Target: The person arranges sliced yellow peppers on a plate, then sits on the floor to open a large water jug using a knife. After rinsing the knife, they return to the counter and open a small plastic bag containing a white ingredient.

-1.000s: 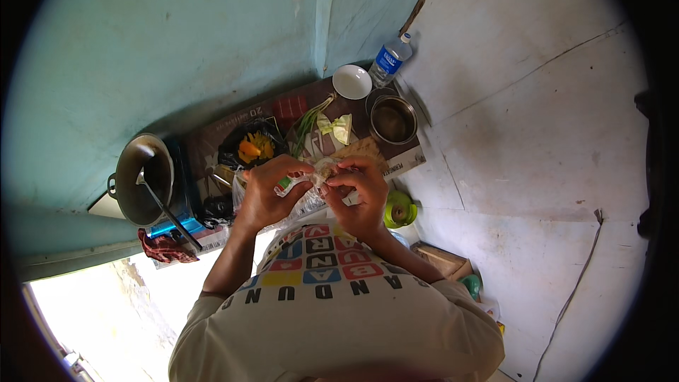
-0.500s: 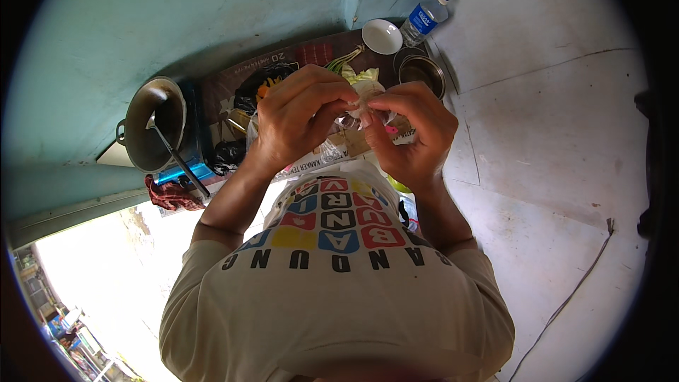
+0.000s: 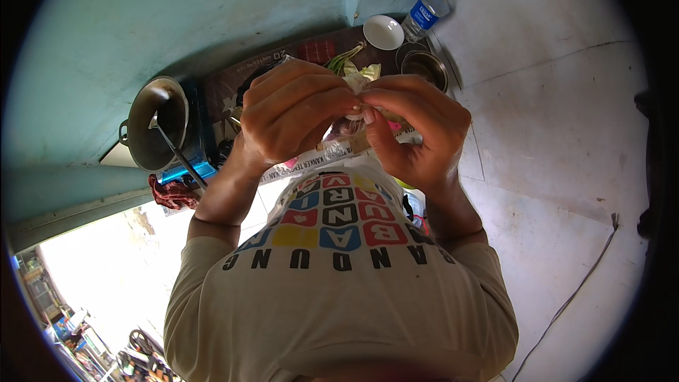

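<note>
My left hand (image 3: 291,114) and my right hand (image 3: 419,124) meet above the table with fingertips pinched together. Between them is a small, pale, papery-looking thing (image 3: 356,83), mostly covered by the fingers; whether it is a garlic bulb or thin plastic I cannot tell. My right thumb and forefinger close against my left fingertips. Just below the fingers, a clear plastic bag (image 3: 345,129) with something reddish inside shows in part. Behind the hands lie green stalks (image 3: 344,59) and pale leafy vegetable pieces (image 3: 370,71).
On the left, a wok (image 3: 157,127) with a ladle (image 3: 170,143) in it sits on a stove (image 3: 201,124). A red cloth (image 3: 172,193) hangs below. At the far right are a white bowl (image 3: 383,32), a metal pot (image 3: 426,69) and a water bottle (image 3: 426,15). Walls close in behind and right.
Both hands have spread slightly outward, the left to the left and the right to the right, fingertips still together. Less of the pale thing shows between them now.
</note>
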